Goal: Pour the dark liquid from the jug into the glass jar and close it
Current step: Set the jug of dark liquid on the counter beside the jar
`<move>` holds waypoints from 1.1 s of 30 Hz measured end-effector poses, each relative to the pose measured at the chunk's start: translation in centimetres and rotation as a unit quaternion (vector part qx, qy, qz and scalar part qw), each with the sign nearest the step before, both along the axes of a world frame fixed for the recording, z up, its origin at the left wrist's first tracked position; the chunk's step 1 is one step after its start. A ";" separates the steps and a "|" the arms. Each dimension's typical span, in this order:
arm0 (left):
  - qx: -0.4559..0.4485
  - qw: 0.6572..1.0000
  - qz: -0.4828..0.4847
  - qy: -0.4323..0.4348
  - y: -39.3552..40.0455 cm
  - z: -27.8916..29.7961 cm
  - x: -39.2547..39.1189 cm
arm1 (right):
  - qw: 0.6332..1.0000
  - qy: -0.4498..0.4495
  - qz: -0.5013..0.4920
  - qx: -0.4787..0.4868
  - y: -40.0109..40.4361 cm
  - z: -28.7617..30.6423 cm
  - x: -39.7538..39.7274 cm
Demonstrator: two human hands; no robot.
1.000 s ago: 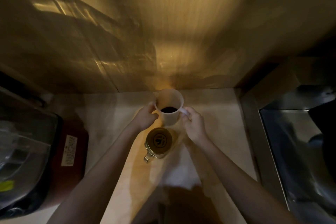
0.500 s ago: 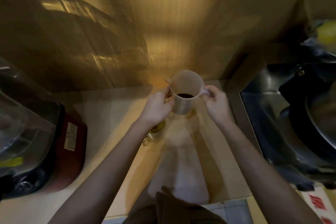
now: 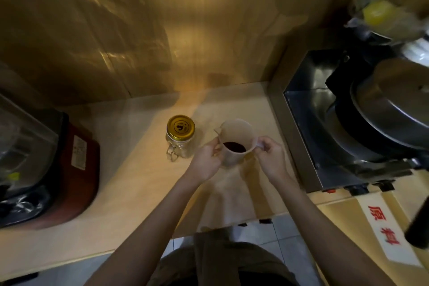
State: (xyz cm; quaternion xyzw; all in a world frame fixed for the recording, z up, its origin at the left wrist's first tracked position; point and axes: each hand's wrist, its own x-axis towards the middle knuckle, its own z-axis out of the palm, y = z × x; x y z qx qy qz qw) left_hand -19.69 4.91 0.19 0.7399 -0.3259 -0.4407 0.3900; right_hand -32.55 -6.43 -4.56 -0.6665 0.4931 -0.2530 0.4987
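I've got both grips clamped on the jug, left hand on wall, right hand on handle; lidded jar just left, nearer left hand.

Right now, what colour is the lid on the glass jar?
Gold, with a small dark mark in the middle. The lid shows best in the head view.

- both forearms bare, no sleeves in view
- left hand & right hand: no gloves, rings or watch visible
- dark brownish garment at bottom edge, blurry
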 end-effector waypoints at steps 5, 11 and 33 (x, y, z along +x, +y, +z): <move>0.005 0.999 0.016 0.046 1.3 -2.2 -1.7 | 1.000 0.013 -0.004 0.027 1.6 -1.6 -1.7; -0.015 0.994 0.031 0.106 1.6 -2.9 -3.1 | 0.999 0.043 -0.001 0.020 1.7 -2.2 -2.9; -0.049 0.970 0.144 -0.188 3.9 1.1 6.8 | 0.971 0.032 0.216 -0.093 -1.1 6.8 7.2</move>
